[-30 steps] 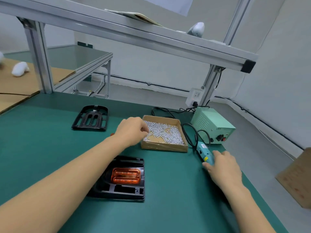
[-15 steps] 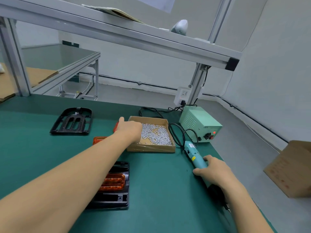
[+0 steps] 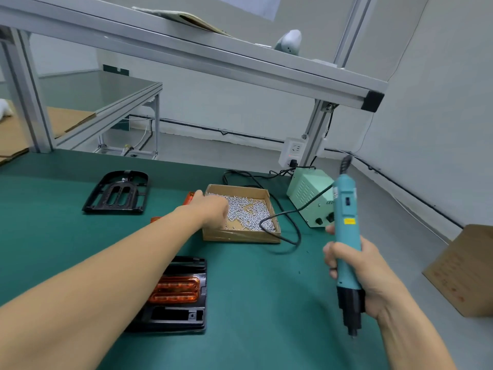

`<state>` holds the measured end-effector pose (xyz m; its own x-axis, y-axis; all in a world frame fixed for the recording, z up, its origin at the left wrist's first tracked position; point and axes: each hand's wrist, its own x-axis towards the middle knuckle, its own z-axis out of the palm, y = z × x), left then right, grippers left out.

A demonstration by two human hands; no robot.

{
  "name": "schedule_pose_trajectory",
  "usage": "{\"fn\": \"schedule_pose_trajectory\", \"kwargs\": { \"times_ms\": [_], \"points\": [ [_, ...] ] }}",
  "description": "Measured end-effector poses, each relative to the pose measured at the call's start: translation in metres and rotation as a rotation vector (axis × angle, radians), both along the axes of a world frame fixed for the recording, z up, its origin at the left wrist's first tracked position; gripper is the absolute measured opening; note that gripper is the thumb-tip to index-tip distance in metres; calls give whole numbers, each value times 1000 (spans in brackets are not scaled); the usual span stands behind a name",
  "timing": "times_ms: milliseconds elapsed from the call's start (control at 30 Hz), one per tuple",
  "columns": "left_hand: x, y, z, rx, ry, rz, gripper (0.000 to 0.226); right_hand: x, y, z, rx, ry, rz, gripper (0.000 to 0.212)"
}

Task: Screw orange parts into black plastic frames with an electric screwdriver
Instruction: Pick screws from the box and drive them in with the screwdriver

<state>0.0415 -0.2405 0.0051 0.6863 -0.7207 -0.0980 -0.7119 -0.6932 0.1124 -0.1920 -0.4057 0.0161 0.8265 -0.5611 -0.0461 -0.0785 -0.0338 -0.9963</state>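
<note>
Two things have changed at once: the right hand has lifted the electric screwdriver off the desk, where half a second ago it lay flat under the palm, and now grips it round the barrel, held nearly upright with the bit end pointing down near the hand's heel. Its cable trails back across the corner of the screw box towards the green power unit. The left hand reaches into that box over the heap of screws; its fingertips are hidden behind the knuckles, so I cannot tell whether it has pinched one

For the task this looks like the fetching step nearly done: tool in hand, screw being picked. The near black frame sits on the desk with the orange part seated in it, apparently waiting to be fastened. A second black frame lies further left, well apart, and spare orange pieces show just beside the left wrist
</note>
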Motion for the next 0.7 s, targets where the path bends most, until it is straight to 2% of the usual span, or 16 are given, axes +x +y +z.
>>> {"fn": "schedule_pose_trajectory", "kwargs": {
  "times_ms": [133, 200, 367, 567, 700],
  "points": [
    [-3, 15, 0, -459, 276, 76, 17, 6, 17, 13, 259, -311, 81, 46],
    [-4, 24, -2, -546, 303, 103, 19, 12, 25, 16, 317, -428, 83, 34],
    [1, 34, -7, -548, 167, 140, 19, 24, 44, 17, 318, -529, 49, 28],
    [2, 12, -8, -288, 88, 24, 3, 35, 60, 20, 316, -601, 18, 27],
    [4, -7, -14, -244, 56, 13, 6, 37, 66, 19, 305, -628, -12, 22]
  ]
}}
